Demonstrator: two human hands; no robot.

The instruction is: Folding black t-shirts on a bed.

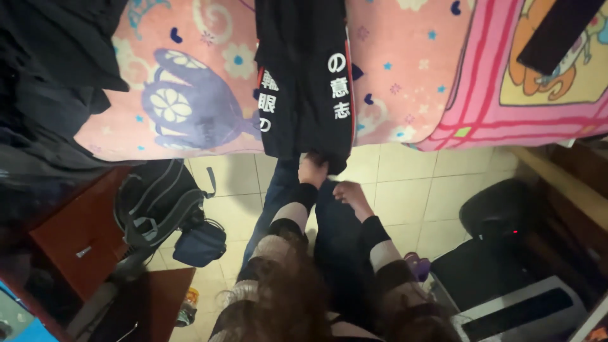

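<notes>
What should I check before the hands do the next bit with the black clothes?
1. Left hand gripping the hem of the black garment: ok.
2. Right hand on the cloth: not ok, it is just below the hem, apart.
3. Garment lying flat on the pink blanket: ok, its end hangs over the edge.
4. Tiled floor under the hands free: ok.
5. Backpack out of the way: ok, off to the side.
6. Right hand open or shut: cannot tell.
</notes>
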